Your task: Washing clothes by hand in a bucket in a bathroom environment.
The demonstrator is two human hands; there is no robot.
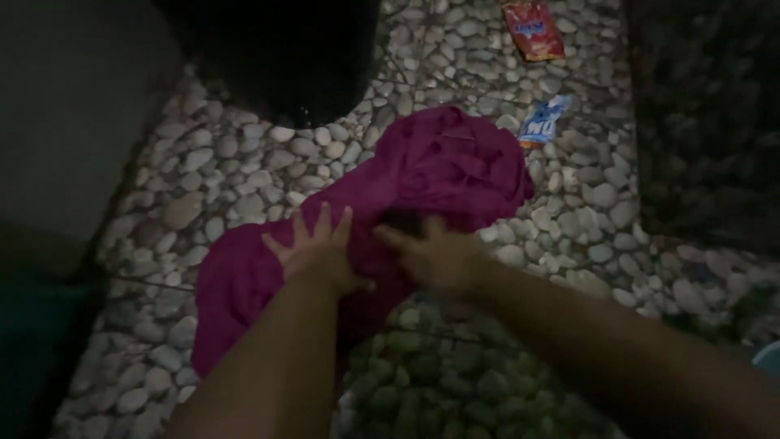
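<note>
Item 1: cloth (422,175). Magenta, one colour, no pattern that I can make out in this dim light. It lies crumpled on the pebble floor (569,211), a bunched mound at the far end and a flatter tail running toward me on the left. Folds look heavy and clinging; I judge it wet, so limp, heavier than it seems, and likely to drag on the stones instead of sliding. No stiffness anywhere. I would take hold at the thick bunched folds or gather an edge into a fistful; a flat pinch would probably slip.

Item 2: left hand (313,248). Fingers spread, palm down flat on the near middle of the cloth, pressing and gripping nothing.

Item 3: right hand (435,256). Blurred. It rests on the cloth just beside the left hand, fingers reaching into a dark fold; they appear extended, not closed, but I cannot tell for certain.

Item 4: red sachet (533,29). Flat on the pebbles, far side, well apart from the cloth.

Item 5: blue sachet (544,120). Crumpled, just beside the cloth's far right edge.

Item 6: dark round tub (284,65). Beyond the cloth, contents not visible.
</note>
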